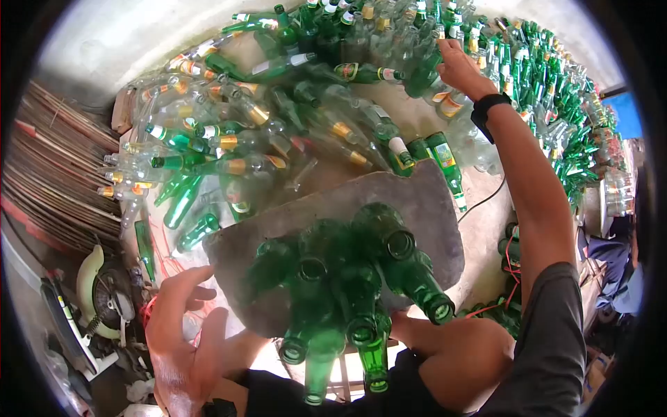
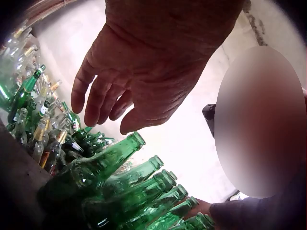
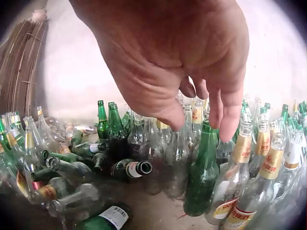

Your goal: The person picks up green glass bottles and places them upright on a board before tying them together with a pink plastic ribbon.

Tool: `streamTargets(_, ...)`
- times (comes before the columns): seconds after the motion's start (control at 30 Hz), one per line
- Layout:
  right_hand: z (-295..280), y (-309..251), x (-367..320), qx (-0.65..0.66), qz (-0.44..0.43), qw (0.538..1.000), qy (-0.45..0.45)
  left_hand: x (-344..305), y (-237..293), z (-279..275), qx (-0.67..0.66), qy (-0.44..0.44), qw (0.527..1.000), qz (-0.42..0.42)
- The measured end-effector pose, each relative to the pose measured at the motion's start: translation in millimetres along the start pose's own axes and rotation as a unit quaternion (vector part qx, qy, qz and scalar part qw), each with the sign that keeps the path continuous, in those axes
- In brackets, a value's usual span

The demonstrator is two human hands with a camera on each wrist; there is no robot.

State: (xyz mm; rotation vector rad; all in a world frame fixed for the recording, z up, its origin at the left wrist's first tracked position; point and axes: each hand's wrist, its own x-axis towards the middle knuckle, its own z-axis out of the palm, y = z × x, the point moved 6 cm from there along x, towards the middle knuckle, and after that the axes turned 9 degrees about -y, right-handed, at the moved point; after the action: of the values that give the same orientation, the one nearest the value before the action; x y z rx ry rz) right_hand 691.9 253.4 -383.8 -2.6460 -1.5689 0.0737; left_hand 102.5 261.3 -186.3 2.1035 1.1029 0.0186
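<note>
At left, the left hand [image 1: 174, 340] is hovering, holding nothing, fingers loosely apart, beside a grey slab [image 1: 431, 212]. The slab is carrying clustered green bottles [image 1: 316, 247], uncapped, necks pointing toward the person [image 1: 465, 351], presumably for easy reach. At right, the right hand [image 1: 464, 69] is hanging among upright bottles [image 3: 254, 191], fingers bracketing one green bottle's neck [image 3: 206, 139]; whether they are gripping, I can't quite tell.

Bottles [image 1: 323, 254] on the slab [image 1: 420, 201]
</note>
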Motion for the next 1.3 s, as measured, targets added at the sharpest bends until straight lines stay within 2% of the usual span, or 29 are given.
streamTargets(0.1,12,0,12,-0.002,-0.025,0.999,0.036,4,0,0,0.001,-0.003,1.0,-0.008)
streamTargets(0.17,14,2,10,0.002,-0.02,1.0,0.016,5,1,1,0.017,-0.026,0.999,-0.005)
streamTargets(0.3,33,15,19,-0.007,-0.043,0.999,0.006,4,4,3,-0.001,-0.004,0.999,-0.034)
streamTargets(0.47,26,11,15,0.012,-0.027,1.0,0.008,5,3,1,-0.001,-0.039,0.999,-0.023)
streamTargets(0.7,31,15,27,0.012,0.01,1.0,-0.012,1,4,3,-0.001,-0.013,1.0,-0.013)
streamTargets(0.73,30,13,26,0.015,0.008,1.0,0.022,1,4,3,-0.002,-0.013,1.0,-0.005)
streamTargets(0.93,27,13,20,0.022,-0.014,0.996,0.091,4,16,-3,0.022,-0.021,1.0,0.006)
streamTargets(1.2,37,35,20,0.017,0.028,0.995,0.092,3,7,3,-0.019,-0.007,0.999,0.037)
streamTargets(1.3,34,30,12,0.03,0.033,0.994,0.099,0,14,-1,0.032,-0.014,0.999,0.011)
